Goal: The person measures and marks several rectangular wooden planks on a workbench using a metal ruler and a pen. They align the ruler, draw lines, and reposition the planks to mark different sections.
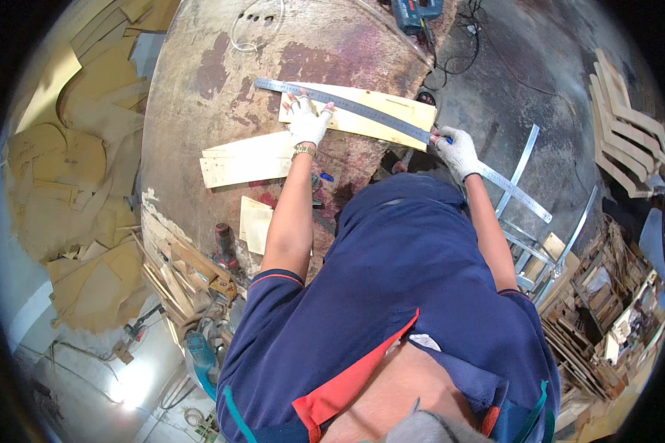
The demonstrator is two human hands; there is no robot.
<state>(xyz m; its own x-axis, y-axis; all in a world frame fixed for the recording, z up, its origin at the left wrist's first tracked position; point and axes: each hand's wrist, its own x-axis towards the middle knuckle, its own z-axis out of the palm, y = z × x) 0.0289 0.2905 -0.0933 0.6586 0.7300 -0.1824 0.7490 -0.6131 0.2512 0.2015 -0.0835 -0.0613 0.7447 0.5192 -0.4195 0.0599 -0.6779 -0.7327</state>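
A long steel ruler (366,112) lies slantwise across a pale wooden board (360,105) on the worn workbench. It runs past the board at both ends, its right part passing beneath my right hand. My left hand (308,120), in a white glove with bare fingertips, presses spread fingers on the ruler and board. At the board's right end my right hand (459,152), gloved the same way, grips the ruler. A small blue object (449,140), perhaps a pen, shows at its fingers. Nearer me lie more pale boards (246,159) and smaller wood pieces (256,224).
A blue power tool (413,15) with a cable sits at the workbench's (183,111) far edge. A red-and-black cordless tool (224,246) stands at left. Metal frame parts (523,166) are at right, beyond them curved wooden pieces (626,127). Scrap wood (183,277) is piled lower left.
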